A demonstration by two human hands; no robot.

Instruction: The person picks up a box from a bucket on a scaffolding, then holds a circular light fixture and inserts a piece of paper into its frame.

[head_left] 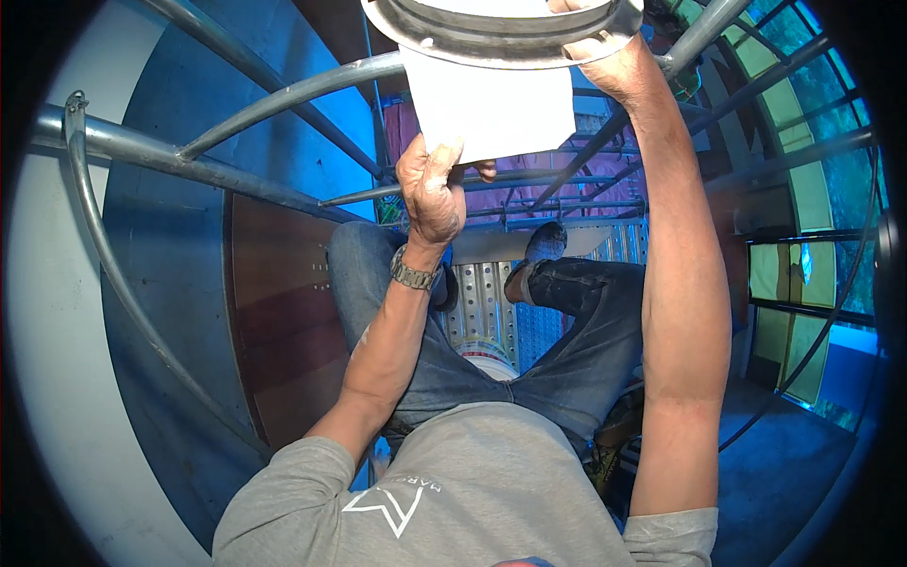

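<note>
A white sheet [496,113], so bright that its surface detail is lost, hangs upright at the top middle. My left hand [433,194] is closed on its lower left corner, thumb on the near face and fingertips behind. Above the sheet is a round, dull metal ring [501,45] with a flanged rim, cut off by the top edge of the picture. My right hand [619,68] is wrapped around the ring's right side, fingers showing inside it. How the sheet and ring are joined, if at all, cannot be seen.
Grey scaffold tubes [274,109] cross on both sides. I sit with my legs apart above a perforated metal plank [477,298]; a white bucket [487,359] shows between my thighs. A white wall [61,283] stands at the left, and a dark cable [836,307] hangs at the right.
</note>
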